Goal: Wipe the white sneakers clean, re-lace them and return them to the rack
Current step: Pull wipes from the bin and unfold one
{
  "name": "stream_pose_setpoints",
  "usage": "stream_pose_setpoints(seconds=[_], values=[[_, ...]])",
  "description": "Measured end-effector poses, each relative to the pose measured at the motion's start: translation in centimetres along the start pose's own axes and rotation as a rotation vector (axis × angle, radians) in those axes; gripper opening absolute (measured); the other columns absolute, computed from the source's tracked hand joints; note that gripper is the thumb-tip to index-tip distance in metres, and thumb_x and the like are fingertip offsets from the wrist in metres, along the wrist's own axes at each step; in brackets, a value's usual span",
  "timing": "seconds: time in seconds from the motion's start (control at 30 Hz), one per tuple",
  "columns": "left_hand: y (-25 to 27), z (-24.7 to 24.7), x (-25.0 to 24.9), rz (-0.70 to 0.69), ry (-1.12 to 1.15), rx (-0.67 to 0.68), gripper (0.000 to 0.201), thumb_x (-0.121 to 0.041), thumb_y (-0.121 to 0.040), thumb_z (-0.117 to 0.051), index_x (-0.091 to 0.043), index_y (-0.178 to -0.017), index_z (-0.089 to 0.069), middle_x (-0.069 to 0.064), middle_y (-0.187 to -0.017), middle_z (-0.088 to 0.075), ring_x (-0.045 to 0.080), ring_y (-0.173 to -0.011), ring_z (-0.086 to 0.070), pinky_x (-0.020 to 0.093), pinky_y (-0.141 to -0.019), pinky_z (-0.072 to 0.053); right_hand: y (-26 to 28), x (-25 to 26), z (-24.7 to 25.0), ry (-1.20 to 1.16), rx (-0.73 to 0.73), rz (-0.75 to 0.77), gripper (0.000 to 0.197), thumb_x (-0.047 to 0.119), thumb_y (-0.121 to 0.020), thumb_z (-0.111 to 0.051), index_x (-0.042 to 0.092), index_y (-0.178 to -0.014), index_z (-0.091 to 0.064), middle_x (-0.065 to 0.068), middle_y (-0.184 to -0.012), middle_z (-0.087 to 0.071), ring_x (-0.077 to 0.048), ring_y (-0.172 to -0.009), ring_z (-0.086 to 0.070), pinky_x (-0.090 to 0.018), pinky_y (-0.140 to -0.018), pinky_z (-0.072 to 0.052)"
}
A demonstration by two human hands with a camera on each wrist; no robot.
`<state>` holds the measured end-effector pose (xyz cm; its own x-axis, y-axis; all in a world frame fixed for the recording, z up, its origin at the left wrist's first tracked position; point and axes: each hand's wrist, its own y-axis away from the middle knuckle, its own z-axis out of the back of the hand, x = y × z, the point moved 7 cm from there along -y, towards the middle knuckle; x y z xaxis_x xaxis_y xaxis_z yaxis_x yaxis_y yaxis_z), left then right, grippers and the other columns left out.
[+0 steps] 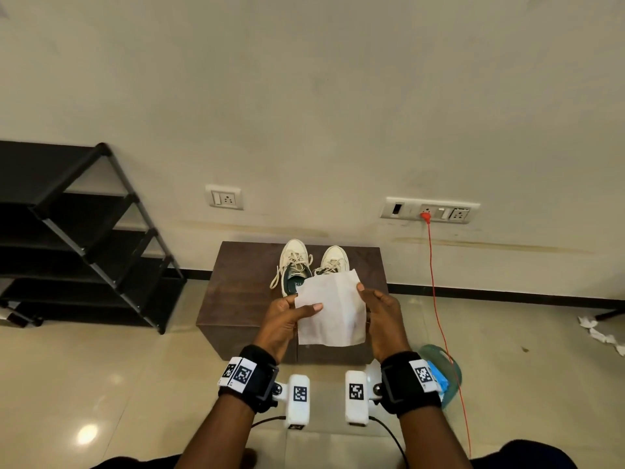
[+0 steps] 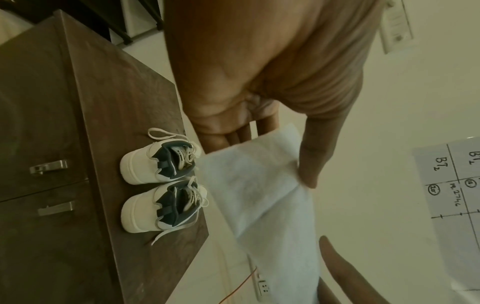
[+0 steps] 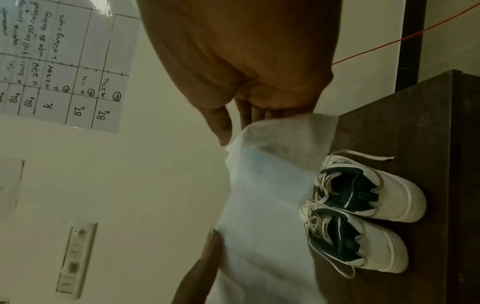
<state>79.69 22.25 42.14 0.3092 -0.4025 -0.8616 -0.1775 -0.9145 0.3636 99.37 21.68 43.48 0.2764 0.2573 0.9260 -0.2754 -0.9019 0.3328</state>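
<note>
Both hands hold a white wipe spread above the sneakers on the cabinet.

The left hand (image 1: 282,321) pinches the wipe's (image 1: 333,311) left edge, thumb on top; the right hand (image 1: 384,318) grips its right edge, thumb at the upper corner, so the sheet hangs open between them. At twelve o'clock from the hands, the pair of white sneakers (image 1: 311,265) stands side by side on the dark brown cabinet (image 1: 243,286), toes to the wall, laces loose and trailing. The black shoe rack (image 1: 84,231) stands at nine o'clock against the wall. An orange cord (image 1: 436,299) runs down from the wall socket panel (image 1: 429,210) at two o'clock.
</note>
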Motion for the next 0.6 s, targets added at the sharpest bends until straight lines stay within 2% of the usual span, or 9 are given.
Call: stream_pose_setpoints(seconds=[0.07,0.13,0.23,0.33,0.4,0.43,0.5,0.6], values=[[-0.1,-0.1,-0.2,-0.009,-0.011,0.006,0.032,-0.009,-0.084,-0.077,0.001,-0.114,-0.072,0.014,-0.113,-0.075,0.027,-0.1,-0.072,0.038,-0.082,-0.058,0.3,0.5,0.1,0.041,0.065,-0.022,0.023,0.015,-0.092,-0.069,-0.002,-0.106,-0.068,-0.007,-0.1,-0.076,-0.02,-0.087,-0.069,-0.027,-0.065,-0.055],[0.0,-0.3,-0.7,-0.022,-0.041,0.005,0.032,-0.009,-0.086,-0.076,0.002,-0.115,-0.071,0.013,-0.112,-0.076,0.026,-0.098,-0.073,0.035,-0.078,-0.058,0.5,1.1,0.4,0.1,0.117,-0.021,0.023,0.005,-0.089,-0.07,0.0,-0.111,-0.066,-0.006,-0.101,-0.075,-0.02,-0.089,-0.07,-0.025,-0.065,-0.055],[0.1,-0.2,-1.3,-0.046,-0.061,0.001,0.03,-0.005,-0.087,-0.074,0.001,-0.116,-0.07,0.013,-0.108,-0.077,0.023,-0.092,-0.075,0.03,-0.071,-0.059,0.5,1.7,1.1,0.129,0.127,-0.032,0.03,-0.007,-0.088,-0.064,0.01,-0.113,-0.063,-0.007,-0.103,-0.073,-0.024,-0.09,-0.069,-0.029,-0.063,-0.057],[0.2,0.0,-1.7,-0.055,-0.046,-0.017,0.035,0.0,-0.085,-0.074,0.002,-0.119,-0.067,0.014,-0.104,-0.077,0.023,-0.09,-0.076,0.029,-0.067,-0.06,0.7,2.2,1.6,0.108,0.128,-0.004,0.042,-0.005,-0.089,-0.063,0.021,-0.121,-0.061,-0.003,-0.104,-0.073,-0.021,-0.084,-0.07,-0.031,-0.058,-0.057],[0.3,0.0,-1.9,-0.064,-0.058,-0.039,0.038,0.0,-0.084,-0.076,0.003,-0.12,-0.064,0.014,-0.101,-0.078,0.022,-0.085,-0.077,0.029,-0.065,-0.06,0.9,2.6,1.8,0.111,0.141,0.024,0.048,-0.004,-0.088,-0.067,0.025,-0.125,-0.06,0.004,-0.103,-0.074,-0.017,-0.083,-0.071,-0.03,-0.059,-0.056],[0.3,0.0,-2.0,-0.071,-0.059,-0.053,0.042,0.0,-0.083,-0.077,0.002,-0.122,-0.063,0.015,-0.1,-0.078,0.021,-0.084,-0.077,0.03,-0.063,-0.06,1.0,2.8,1.7,0.125,0.161,0.039,0.05,-0.003,-0.086,-0.07,0.026,-0.125,-0.06,0.007,-0.1,-0.076,-0.015,-0.083,-0.072,-0.03,-0.061,-0.057],[0.2,0.1,-2.0,-0.083,-0.048,-0.082,0.054,0.001,-0.079,-0.08,-0.004,-0.128,-0.058,0.017,-0.1,-0.077,0.023,-0.083,-0.077,0.031,-0.063,-0.06,1.1,3.1,1.4,0.153,0.207,0.055,0.054,-0.006,-0.08,-0.075,0.022,-0.125,-0.063,0.004,-0.096,-0.078,-0.013,-0.084,-0.074,-0.031,-0.063,-0.058],[0.0,0.0,-2.2,-0.123,-0.068,-0.054,0.071,0.006,-0.071,-0.085,-0.016,-0.131,-0.054,0.019,-0.101,-0.076,0.029,-0.091,-0.076,0.036,-0.07,-0.061,1.2,3.4,1.4,0.171,0.23,0.088,0.052,-0.015,-0.077,-0.073,0.011,-0.121,-0.067,-0.005,-0.105,-0.077,-0.017,-0.09,-0.075,-0.032,-0.064,-0.06]])
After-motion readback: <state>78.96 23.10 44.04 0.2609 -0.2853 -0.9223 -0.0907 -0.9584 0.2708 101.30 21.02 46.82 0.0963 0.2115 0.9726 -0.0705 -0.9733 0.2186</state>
